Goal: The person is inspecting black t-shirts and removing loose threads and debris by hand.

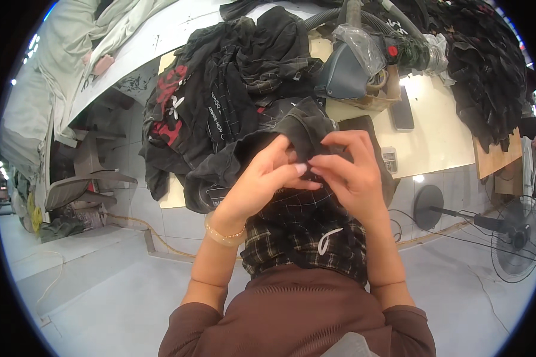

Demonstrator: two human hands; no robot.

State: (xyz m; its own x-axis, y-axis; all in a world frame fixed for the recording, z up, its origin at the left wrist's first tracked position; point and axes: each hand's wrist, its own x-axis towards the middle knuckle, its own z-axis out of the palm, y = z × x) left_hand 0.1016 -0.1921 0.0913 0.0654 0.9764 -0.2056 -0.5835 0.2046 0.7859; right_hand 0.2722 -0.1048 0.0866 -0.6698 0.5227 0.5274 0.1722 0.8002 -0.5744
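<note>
A dark grey-black garment [307, 126] lies bunched at the table's near edge and hangs down over my lap. My left hand [262, 181] has its fingers curled into the cloth, with the thumb toward the right. Close beside it, my right hand [354, 172] is bent with thumb and index fingertip together at the fabric. Those fingertips almost meet the left thumb; anything small between them is too fine to make out. Below the hands, black checked cloth [304, 229] covers my lap, with a white curved shape [329, 240] on it.
Behind the hands, a heap of black garments [220, 89] with red and white prints covers the table. A grey machine head [343, 68] with hoses stands beyond. A phone [401, 110] and a calculator [389, 160] lie to the right. A fan [517, 239] stands at far right, a chair [80, 184] at left.
</note>
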